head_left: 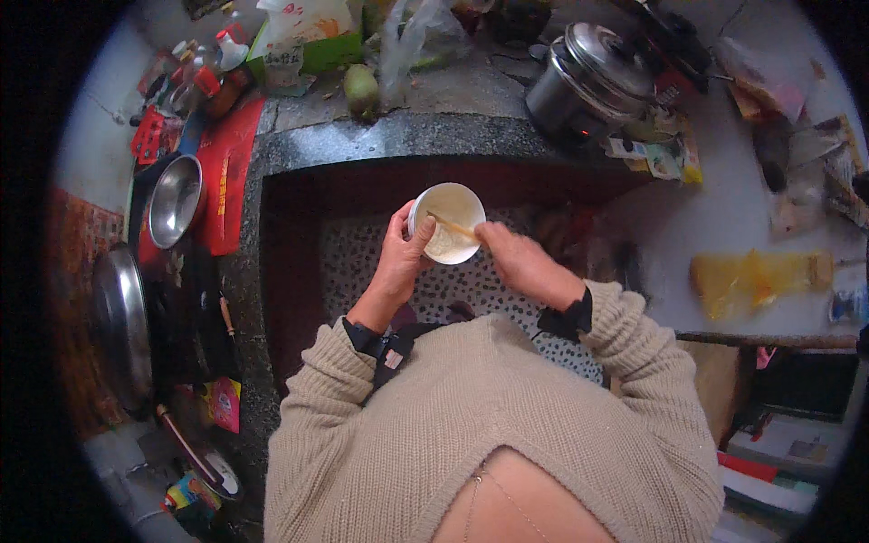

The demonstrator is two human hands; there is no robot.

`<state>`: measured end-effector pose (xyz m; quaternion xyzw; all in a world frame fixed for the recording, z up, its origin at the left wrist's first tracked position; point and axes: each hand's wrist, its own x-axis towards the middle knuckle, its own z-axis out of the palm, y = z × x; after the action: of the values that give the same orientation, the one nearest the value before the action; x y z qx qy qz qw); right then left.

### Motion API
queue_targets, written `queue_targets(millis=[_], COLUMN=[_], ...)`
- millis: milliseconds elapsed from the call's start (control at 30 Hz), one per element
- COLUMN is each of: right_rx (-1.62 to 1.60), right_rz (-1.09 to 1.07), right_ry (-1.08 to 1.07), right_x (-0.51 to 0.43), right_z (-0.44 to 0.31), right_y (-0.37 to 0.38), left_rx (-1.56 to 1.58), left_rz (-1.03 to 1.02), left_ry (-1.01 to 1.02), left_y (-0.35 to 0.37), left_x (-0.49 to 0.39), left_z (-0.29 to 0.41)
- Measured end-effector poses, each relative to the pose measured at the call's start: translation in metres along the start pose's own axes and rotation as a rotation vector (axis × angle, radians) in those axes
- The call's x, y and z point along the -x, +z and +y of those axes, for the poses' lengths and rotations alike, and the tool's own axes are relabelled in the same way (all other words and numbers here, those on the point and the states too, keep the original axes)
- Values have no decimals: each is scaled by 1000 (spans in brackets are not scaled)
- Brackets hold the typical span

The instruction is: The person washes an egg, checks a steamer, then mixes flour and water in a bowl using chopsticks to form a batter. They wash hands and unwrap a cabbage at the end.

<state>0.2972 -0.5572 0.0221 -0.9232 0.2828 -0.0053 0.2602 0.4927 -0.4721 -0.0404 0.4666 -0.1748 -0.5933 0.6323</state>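
A white bowl [448,197] is tilted in front of my chest, over the gap below the counter. My left hand [405,254] grips its left side, with the thumb over the rim. Pale, floury or batter-like contents [446,246] lie in the lower part of the bowl. Light wooden chopsticks [451,225] reach into the bowl from its right rim; whether there is one stick or two is hard to tell. My right hand [519,261] is closed around their outer end, close to the rim.
A dark stone counter edge [407,139] runs ahead. On it stand a steel electric cooker [584,88] with a lit red light and a green gourd-like vegetable [361,89]. At left are a steel bowl [176,201] and a large metal lid [125,326]. A yellow plastic bag [753,279] lies right.
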Motion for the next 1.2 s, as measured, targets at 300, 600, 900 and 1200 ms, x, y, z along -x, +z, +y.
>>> queue_targets(millis=[300,600,900,1200], right_rx=[821,530,584,454], right_rz=[369,373,220,216], right_ry=[-162,-156,-206,-158], right_x=[-6,-3,1,-2], right_z=[6,-23,-26,-25], right_y=[-8,-22,-37,-33], left_rx=[-95,-91,-146,-115], left_rz=[-78,-121,-151,-126], left_ry=[-27,-28,-126,-188], left_y=[-1,3,5,1], left_x=[3,7,13,8], left_z=[-1,1,-5,-4])
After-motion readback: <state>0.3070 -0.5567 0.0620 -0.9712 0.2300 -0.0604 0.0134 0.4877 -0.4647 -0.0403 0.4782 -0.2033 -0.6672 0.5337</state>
